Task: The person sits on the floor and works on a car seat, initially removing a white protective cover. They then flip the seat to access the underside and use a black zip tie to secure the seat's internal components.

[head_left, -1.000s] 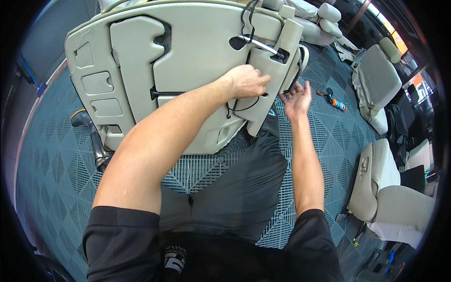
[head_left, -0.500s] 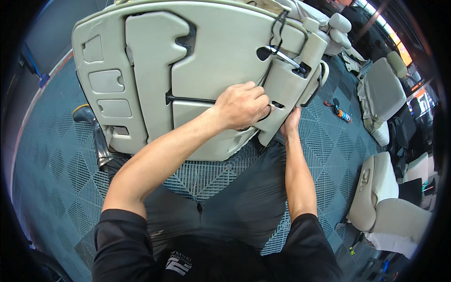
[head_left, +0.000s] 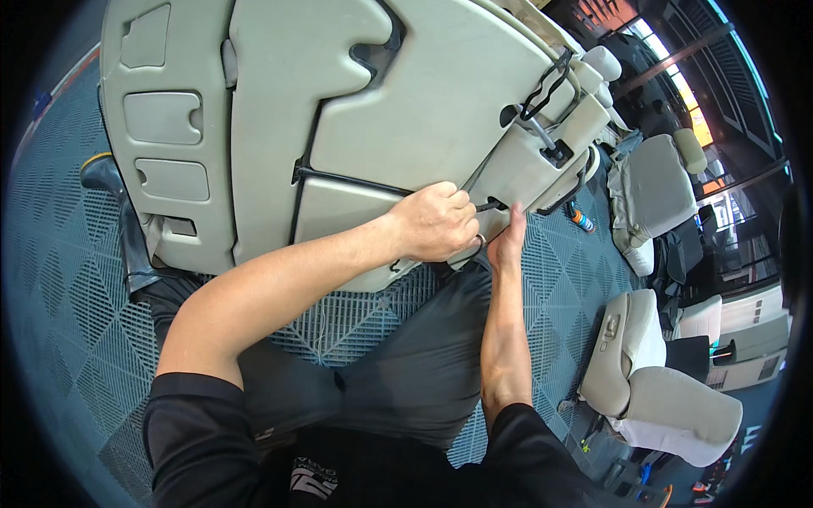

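Observation:
A large beige car seat back (head_left: pixel 406 93) with moulded panels stands on the floor before me. At its right end is a beige trim cover (head_left: pixel 512 165) with a dark slot and a metal bar. My left hand (head_left: pixel 436 222) is closed in a fist around a thin dark shaft (head_left: pixel 488 206), whose far end reaches the slot. The rest of the shaft is hidden in the fist. My right hand (head_left: pixel 506 244) holds the cover's lower edge, thumb extended upward along it; its other fingers are mostly hidden.
A black strap loop (head_left: pixel 546 85) hangs by the metal bar. Beige seat parts (head_left: pixel 669 186) and a seat (head_left: pixel 677 406) stand to the right. An orange-and-blue can (head_left: pixel 581 218) lies on the grey grid floor (head_left: pixel 567 279). A dark boot (head_left: pixel 127 229) is at left.
The view has shifted, with the seat back now nearer and larger. My left fist has drawn away from the slot, showing the dark shaft. My right thumb now shows at the cover's edge.

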Demonstrator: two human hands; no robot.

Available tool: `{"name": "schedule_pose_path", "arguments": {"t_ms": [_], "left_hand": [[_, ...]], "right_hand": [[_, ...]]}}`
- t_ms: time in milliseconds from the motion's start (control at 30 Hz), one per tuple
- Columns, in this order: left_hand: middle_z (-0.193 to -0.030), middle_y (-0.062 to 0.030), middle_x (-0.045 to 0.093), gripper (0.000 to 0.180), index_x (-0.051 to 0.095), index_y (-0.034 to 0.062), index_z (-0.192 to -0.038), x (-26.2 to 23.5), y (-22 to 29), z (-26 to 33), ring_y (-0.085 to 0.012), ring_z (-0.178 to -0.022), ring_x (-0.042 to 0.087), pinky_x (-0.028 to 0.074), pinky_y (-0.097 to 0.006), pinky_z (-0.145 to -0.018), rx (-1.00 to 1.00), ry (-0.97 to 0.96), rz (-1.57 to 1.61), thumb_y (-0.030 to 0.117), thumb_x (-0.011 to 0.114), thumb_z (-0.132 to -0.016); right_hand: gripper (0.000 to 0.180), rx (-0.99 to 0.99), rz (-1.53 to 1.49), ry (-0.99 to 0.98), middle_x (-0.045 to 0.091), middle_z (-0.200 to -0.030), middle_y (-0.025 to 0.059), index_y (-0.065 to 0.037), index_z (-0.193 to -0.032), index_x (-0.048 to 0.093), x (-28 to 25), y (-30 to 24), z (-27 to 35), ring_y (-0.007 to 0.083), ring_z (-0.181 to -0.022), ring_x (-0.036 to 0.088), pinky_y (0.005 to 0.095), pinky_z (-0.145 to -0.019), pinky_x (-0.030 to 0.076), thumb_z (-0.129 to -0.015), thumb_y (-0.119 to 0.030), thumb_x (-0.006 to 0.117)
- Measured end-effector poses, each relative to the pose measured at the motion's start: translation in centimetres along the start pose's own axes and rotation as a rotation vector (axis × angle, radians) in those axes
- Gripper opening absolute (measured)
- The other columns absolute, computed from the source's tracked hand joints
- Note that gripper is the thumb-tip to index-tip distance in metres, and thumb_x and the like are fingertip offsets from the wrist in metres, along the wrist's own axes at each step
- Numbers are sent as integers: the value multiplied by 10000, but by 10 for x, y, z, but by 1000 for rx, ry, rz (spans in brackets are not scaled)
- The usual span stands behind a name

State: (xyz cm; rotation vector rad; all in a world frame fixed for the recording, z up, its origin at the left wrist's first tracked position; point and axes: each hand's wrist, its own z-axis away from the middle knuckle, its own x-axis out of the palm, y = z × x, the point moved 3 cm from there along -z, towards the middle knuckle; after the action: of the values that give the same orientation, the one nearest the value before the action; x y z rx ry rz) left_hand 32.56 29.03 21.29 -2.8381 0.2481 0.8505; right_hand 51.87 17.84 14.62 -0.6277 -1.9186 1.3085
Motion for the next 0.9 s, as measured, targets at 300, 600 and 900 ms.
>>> {"name": "schedule_pose_path", "arguments": {"t_ms": [300,600,900], "left_hand": [[-643,-1,526,309,524,131,-633,-3,-3,4,-169,-660,541,399,-305,-626,4,36,31,333,654,-827],[-675,-22,565,298,579,111,-657,-40,-10,6,-193,-683,575,440,-326,-647,-105,-165,-95,337,648,-838],[-667,25,476,327,472,157,-631,-21,-14,29,-138,-670,499,371,-292,-650,60,85,-154,358,647,-821]], "right_hand": [[712,-43,366,172,583,-1215,137,84,-1294,502,30,-13,5,225,-1109,550,343,-968,426,-858,-423,746],[785,-66,241,116,558,-1252,148,76,-1325,466,14,-5,-4,247,-1145,534,370,-995,418,-802,-411,791],[745,110,339,78,578,-1223,168,86,-1298,495,31,-31,-2,276,-1116,564,381,-964,445,-728,-242,844]]}}
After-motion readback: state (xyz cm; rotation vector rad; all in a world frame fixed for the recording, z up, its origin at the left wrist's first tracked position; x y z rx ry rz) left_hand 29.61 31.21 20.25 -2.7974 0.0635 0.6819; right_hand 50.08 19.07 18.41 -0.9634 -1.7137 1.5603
